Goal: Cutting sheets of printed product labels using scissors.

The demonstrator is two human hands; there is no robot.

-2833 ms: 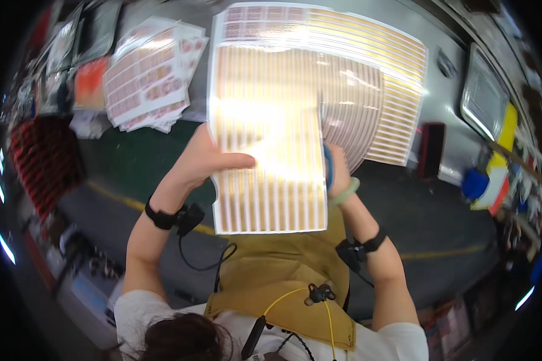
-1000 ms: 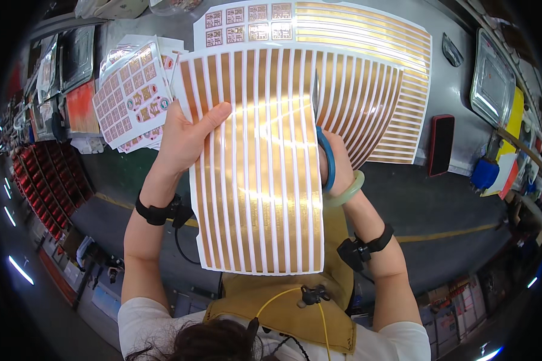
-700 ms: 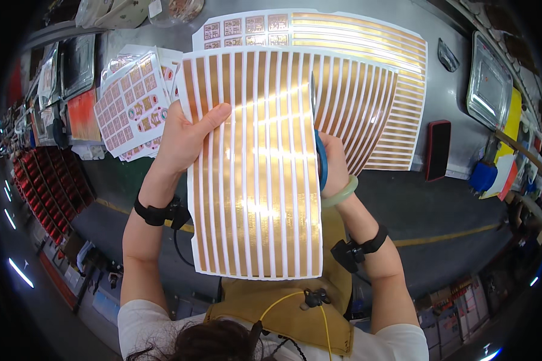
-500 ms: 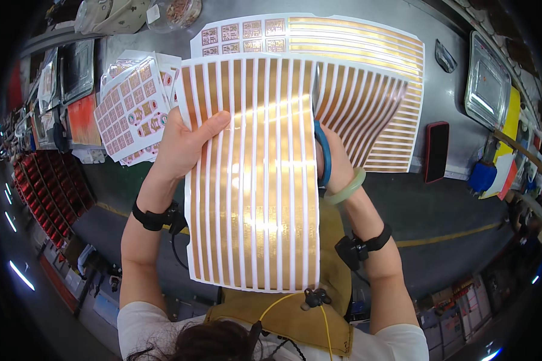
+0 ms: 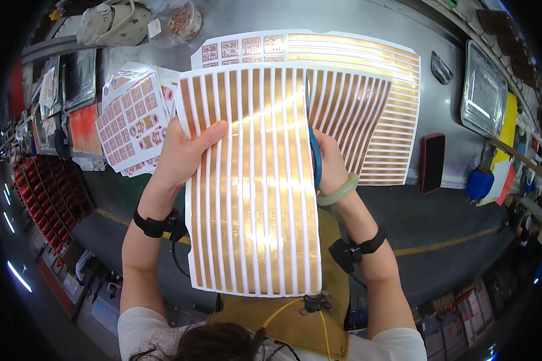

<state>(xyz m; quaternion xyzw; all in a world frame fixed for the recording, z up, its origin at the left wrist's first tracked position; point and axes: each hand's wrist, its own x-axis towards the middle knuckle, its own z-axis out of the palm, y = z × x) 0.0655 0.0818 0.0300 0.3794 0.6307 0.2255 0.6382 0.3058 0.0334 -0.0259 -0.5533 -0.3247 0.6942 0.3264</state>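
A large white sheet with gold stripes (image 5: 253,180) hangs in front of me, and my left hand (image 5: 186,147) grips its left edge with the thumb on top. My right hand (image 5: 332,157) holds blue-handled scissors (image 5: 315,156) at the sheet's right side. Their dark blades lie in a cut running toward the far edge, mostly hidden by the sheet. Right of the cut, a striped part (image 5: 352,108) bends away over my right hand. Beneath it on the table lies another sheet (image 5: 397,108) with gold stripes and small printed squares.
Printed sticker sheets (image 5: 129,123) are piled at the left of the metal table (image 5: 235,21). A red-edged phone (image 5: 432,162) and a small dark object (image 5: 441,69) lie right. Beyond them is a clear plastic tray (image 5: 485,90). A tub (image 5: 183,24) stands at the back left.
My right hand and the scissors have shifted slightly left and toward the far edge relative to the sheet. The cut-side part has swung a little left. My left hand keeps its grip.
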